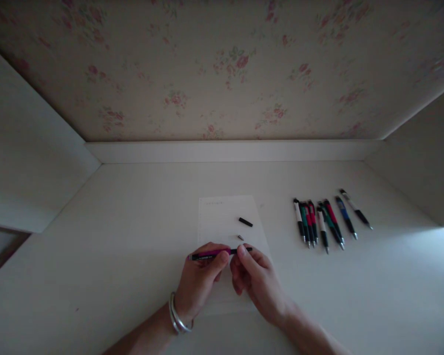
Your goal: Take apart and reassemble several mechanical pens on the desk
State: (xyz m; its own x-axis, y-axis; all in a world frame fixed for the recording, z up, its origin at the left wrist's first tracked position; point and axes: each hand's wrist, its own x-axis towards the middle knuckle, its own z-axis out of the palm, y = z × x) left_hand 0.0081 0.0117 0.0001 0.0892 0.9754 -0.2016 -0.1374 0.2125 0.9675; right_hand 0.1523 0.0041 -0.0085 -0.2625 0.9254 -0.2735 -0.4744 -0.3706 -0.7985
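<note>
A magenta and black pen [209, 254] lies level between my hands above the sheet of paper [222, 217]. My left hand [203, 276] is closed around its coloured barrel. With thumb and fingers, my right hand [257, 276] pinches the thin dark part that sticks out of the barrel's right end. On the paper just beyond my hands rests a small metal pen tip [240, 237]. Further up the sheet is a short black tube [245, 222], which looks like a rubber pen grip. My fingers hide part of the pen.
Several pens [311, 224] in white, green, red and blue with black grips lie in a loose row on the right of the white desk [133, 222]. White side panels [33, 138] and a flowered wall [229, 74] bound the desk.
</note>
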